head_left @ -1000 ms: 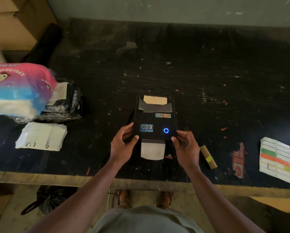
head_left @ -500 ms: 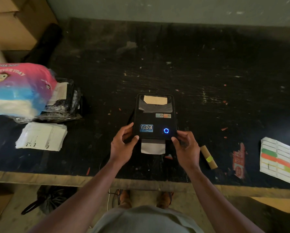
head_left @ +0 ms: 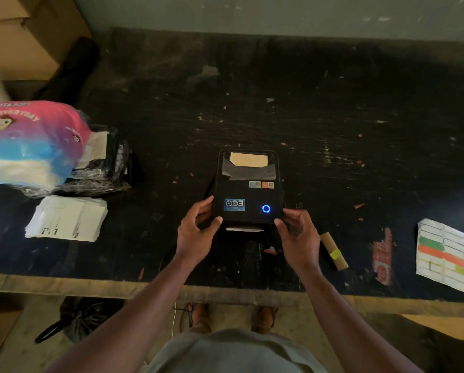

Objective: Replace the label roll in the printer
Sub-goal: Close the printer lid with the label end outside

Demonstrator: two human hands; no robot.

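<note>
While my left hand [head_left: 195,235] and right hand [head_left: 296,235] clasp the front corners of the label printer [head_left: 248,187], fingers curled around its sides and thumbs on its lid, I judge the step to be seating the closed lid and checking the feed. I should press down evenly on both corners, keeping my thumbs clear of the lit blue button [head_left: 266,208] and of the slot where a thin edge of label paper [head_left: 244,229] shows. The printer sits mid-counter [head_left: 333,103], with the spent cardboard core [head_left: 333,251] just right of my right hand.
</note>
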